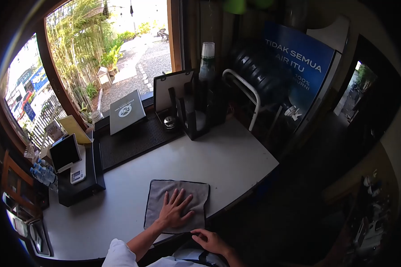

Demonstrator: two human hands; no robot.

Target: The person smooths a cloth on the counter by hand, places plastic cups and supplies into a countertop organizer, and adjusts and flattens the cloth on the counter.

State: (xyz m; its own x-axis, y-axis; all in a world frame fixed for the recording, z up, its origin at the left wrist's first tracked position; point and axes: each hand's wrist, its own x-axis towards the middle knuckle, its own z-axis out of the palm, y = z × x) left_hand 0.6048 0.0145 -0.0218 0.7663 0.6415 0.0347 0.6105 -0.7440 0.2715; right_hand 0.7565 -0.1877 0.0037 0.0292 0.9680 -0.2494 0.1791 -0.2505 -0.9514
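Note:
A grey cloth with a dark stitched border [156, 196] lies spread out on the white countertop [133, 196], close to its front edge. My left hand [178, 209] rests flat on the cloth, palm down with fingers spread. Just below the cloth's lower right corner is my right hand [211, 242], loosely bent and holding nothing that I can see. Its fingers are apart, near the counter's edge.
At the back stand a black ribbed mat [129, 147], a grey menu [128, 111], a clipboard [171, 91], a call bell [169, 123] and a black holder [194, 120]. A tablet [65, 152] sits on a black box [82, 189] at left. Right, a water-bottle rack [256, 95].

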